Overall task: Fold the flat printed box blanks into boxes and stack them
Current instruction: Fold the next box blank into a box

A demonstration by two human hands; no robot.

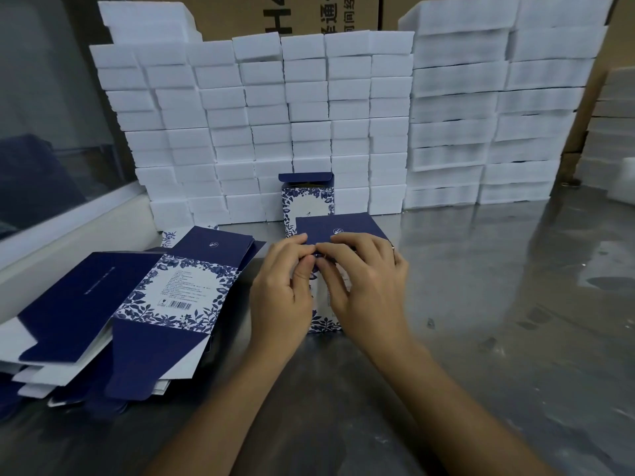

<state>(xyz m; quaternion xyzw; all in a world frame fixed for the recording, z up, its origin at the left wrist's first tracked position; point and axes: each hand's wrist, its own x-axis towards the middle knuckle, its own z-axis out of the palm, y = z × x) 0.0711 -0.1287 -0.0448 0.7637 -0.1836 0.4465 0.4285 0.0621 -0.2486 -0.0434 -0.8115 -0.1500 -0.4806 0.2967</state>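
The box in hand [326, 304] stands near the middle of the steel counter [498, 304], a little toward its back edge, its printed floral face turned to the person and its dark blue lid flap [338, 228] sticking out away from them. Both hands work its upper end, probably because that is where the small flaps must be tucked before the lid can close. The left hand [285, 293] wraps the box's left side, fingers curled over the top edge and thumb against the front, which steadies the body. The right hand [364, 280] grips from the right, its fingertips [321, 250] meeting the left hand's at the top edge and pinching card there; what they pinch exactly is hidden by the fingers.

Just behind, toward the back edge, one finished box [307, 201] stands upright with its lid open, likely the start of the stack. Toward the counter's left edge lies a loose pile of flat blanks [137, 304], fanned and printed side up, within easy reach of the left hand for the next pick.

Along the back edge rises a wall of white foam blocks [275, 115], with brown cartons [309, 12] behind it.
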